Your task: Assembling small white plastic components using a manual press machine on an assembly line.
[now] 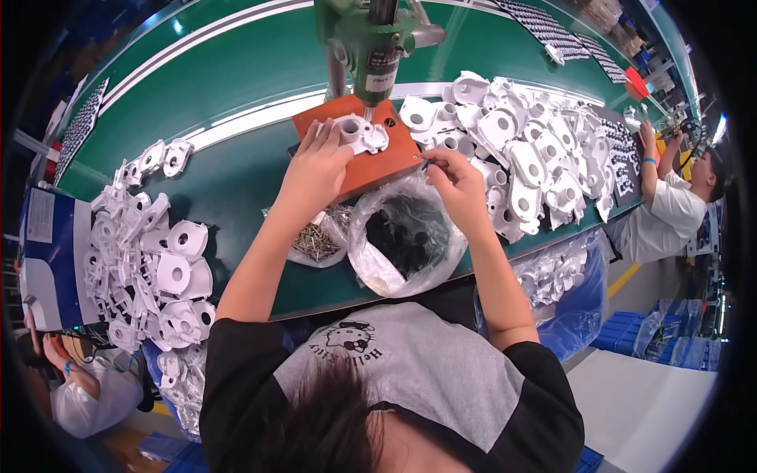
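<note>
A white plastic part with a round collar lies on the orange block, under the tip of a green drill-press-like machine. My left hand grips this part at its left side, fingers extended over the block and thumb near the part's lower edge. By the block's right corner, my right hand is pinched closed; whatever small thing is between its fingertips I cannot make out. Just below it stands a clear plastic bag with dark small pieces inside. Beside that lies a bag of metal screws.
Piles of white plastic parts lie right and left on the green table. A blue-and-white machine stands far left. Trays of dark pieces lie at the back. One person works at right, another at lower left.
</note>
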Available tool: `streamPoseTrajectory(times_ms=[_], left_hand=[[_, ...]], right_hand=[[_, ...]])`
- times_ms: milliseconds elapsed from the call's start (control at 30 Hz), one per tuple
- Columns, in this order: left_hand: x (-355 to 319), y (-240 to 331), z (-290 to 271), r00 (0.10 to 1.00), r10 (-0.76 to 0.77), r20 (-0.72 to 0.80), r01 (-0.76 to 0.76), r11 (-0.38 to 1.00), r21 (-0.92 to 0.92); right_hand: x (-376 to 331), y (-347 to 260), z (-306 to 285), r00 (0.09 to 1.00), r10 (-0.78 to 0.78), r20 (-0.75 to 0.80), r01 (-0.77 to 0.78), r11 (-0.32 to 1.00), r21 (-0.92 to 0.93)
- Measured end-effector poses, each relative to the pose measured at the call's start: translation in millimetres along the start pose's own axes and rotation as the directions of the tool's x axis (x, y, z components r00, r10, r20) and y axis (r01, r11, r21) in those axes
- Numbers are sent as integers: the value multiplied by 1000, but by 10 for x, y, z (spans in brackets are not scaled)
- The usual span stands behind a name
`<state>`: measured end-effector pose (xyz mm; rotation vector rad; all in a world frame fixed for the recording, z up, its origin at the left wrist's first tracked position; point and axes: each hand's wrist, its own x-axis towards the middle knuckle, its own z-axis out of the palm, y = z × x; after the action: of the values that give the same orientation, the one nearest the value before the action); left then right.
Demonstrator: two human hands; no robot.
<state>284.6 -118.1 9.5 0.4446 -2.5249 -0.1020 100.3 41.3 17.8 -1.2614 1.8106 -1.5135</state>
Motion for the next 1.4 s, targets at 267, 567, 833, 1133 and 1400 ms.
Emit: streamPoseTrajectory(times_ms=[267,567,833,1133,1400], left_hand=[[-17,69,-22,991,-75,111,89,988,-123],[-24,143,-10,989,-60,136,65,997,-29],[-47,106,-47,990,-103,93,110,991,-80],[-12,-185,-251,979,-184,84,201,922,-331],[-51,-287,-229,984,-106,145,152,921,-358]], right_hand=[[50,34,7,999,34,-19,-33,998,58],[819,78,401,956,-287,-65,251,912,-324],[876,224,552,817,-538,207,573,719,-393],[609,51,641,721,-643,260,627,446,-639],[636,-157,715,911,-331,246,385,470,-794]])
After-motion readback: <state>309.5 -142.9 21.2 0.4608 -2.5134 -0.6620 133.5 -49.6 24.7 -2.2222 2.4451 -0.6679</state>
